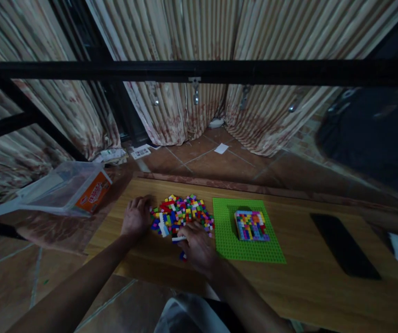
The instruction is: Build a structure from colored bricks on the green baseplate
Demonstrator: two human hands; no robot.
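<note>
A loose pile of small multicoloured building bricks (pixel 188 210) lies on the wooden table. At its left edge rests my left hand (pixel 137 216), fingers loosely bent and apart, with no brick visible in them. My right hand (pixel 199 244) is over the pile's front edge, its fingers closed at one end of a long white building brick (pixel 179 239). Left of that hand, a white and pale-blue brick piece (pixel 163 226) leans on the pile. On a green studded baseplate (pixel 224 249) to the right stands a blocky multicoloured brick build (pixel 252 226).
A dark flat slab (pixel 345 245) lies on the table's (pixel 299 286) right part. Left of the table is a clear plastic bin (pixel 60 189) with an orange label. Beyond are a black metal bar (pixel 199 71), striped curtains (pixel 185 37) and papers on the tiled floor (pixel 199 157).
</note>
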